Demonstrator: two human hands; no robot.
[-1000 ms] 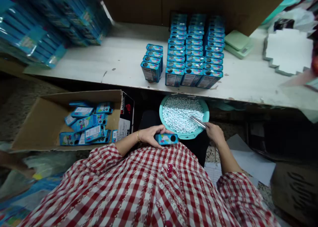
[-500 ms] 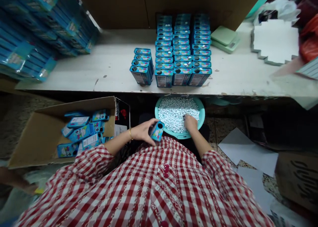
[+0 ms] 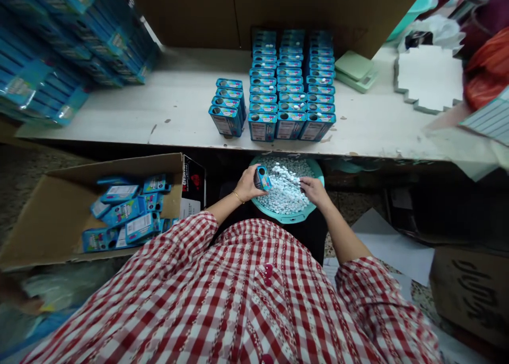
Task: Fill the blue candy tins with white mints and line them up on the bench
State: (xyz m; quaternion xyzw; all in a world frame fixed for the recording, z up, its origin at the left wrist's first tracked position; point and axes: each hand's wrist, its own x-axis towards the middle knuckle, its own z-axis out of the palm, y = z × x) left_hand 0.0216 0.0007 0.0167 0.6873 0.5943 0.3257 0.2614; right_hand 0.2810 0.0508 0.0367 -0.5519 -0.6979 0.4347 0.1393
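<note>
My left hand [image 3: 247, 184] is closed around a small blue candy box [image 3: 263, 178], tilted over the left side of a turquoise basin [image 3: 283, 218]. A dark round hole shows in the box's top. Small white candies [image 3: 278, 202] fill the basin. Over its right side, the fingers of my right hand [image 3: 315, 190] are pinched together. From them a brighter, raised heap of candies [image 3: 284, 172] stretches left towards the box; whatever carries it cannot be made out.
Rows of upright blue boxes [image 3: 291, 125] stand on the white shelf [image 3: 178, 98], beside a green scale [image 3: 356, 69]. Wrapped blue packs [image 3: 115, 40] are stacked left. A carton [image 3: 32, 231] holds loose blue boxes. Another person's hand [image 3: 29, 304] shows at lower left.
My left hand has brought the blue box forward and right, over the basin. My right hand has come up from among the candies, and a raised heap of them now lies near the box.
</note>
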